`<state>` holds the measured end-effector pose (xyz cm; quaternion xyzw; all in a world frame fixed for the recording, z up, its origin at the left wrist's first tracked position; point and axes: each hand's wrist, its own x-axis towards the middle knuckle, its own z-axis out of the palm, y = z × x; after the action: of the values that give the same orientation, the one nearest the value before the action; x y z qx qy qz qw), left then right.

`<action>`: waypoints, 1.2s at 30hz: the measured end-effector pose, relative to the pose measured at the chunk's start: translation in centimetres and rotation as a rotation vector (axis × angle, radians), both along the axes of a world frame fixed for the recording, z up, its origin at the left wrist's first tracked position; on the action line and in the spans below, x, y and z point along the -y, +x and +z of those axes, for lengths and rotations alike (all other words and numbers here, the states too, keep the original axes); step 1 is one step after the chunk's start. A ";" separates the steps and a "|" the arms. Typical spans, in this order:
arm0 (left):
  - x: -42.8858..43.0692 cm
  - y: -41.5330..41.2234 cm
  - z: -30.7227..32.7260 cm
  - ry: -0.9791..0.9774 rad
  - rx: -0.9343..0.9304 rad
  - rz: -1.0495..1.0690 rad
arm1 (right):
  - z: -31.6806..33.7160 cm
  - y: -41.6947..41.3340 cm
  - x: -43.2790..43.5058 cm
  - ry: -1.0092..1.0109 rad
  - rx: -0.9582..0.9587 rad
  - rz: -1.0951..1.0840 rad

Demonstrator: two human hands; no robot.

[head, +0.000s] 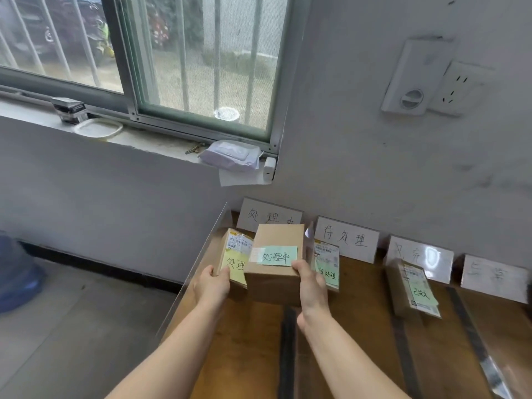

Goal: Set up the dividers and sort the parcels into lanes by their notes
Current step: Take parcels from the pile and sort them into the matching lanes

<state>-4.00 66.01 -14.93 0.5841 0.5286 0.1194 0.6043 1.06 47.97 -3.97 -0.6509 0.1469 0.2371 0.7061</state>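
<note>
My right hand (312,286) grips the near right corner of a brown parcel (276,272) bearing a green note (277,255). My left hand (213,286) holds the near edge of a smaller parcel (234,254) with a yellow note, just left of the first. Both lie in the leftmost lane, in front of a white label card (269,216). Another parcel (326,263) with a green note lies in the second lane. A further parcel (414,292) sits in the third lane. Dark divider strips (288,352) (403,355) (475,341) run along the wooden table (253,341).
Three more white label cards (347,239) (419,257) (493,277) lean against the wall behind the lanes. A windowsill (144,139) above left holds a wipes pack (230,155), a lid and a stapler. A blue water jug (15,272) stands on the floor at left.
</note>
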 end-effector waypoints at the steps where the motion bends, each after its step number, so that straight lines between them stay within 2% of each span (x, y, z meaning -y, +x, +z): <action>1: 0.0 0.1 0.3 0.018 -0.022 -0.018 | -0.3 0.1 -0.1 -0.004 -0.003 -0.008; 7: 1.1 0.6 3.5 0.115 -0.119 -0.106 | -1.6 0.5 -0.9 -0.088 0.013 -0.022; 15: 0.3 0.9 2.7 0.429 -0.330 -0.354 | -3.4 1.2 -1.8 -0.144 0.015 -0.017; 21: -0.7 0.4 1.7 0.442 -0.338 -0.425 | -4.3 2.0 -1.7 -0.157 -0.001 -0.035; 28: -0.8 0.7 1.8 0.555 -0.350 -0.457 | -5.3 3.3 -1.7 -0.181 -0.019 -0.027; 33: -0.9 0.7 2.0 0.568 -0.348 -0.481 | -6.1 3.5 -2.3 -0.431 0.092 0.095; 35: -1.1 0.7 2.1 0.529 -0.332 -0.491 | -6.0 3.0 -2.8 -0.618 0.266 0.179; 36: -1.2 0.7 2.1 0.516 -0.323 -0.495 | -5.7 2.6 -3.2 -0.721 0.412 0.229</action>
<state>-3.27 67.26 -12.84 0.8378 0.4128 0.0055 0.3572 3.62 51.12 -9.70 -0.9018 0.0028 0.1125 0.4173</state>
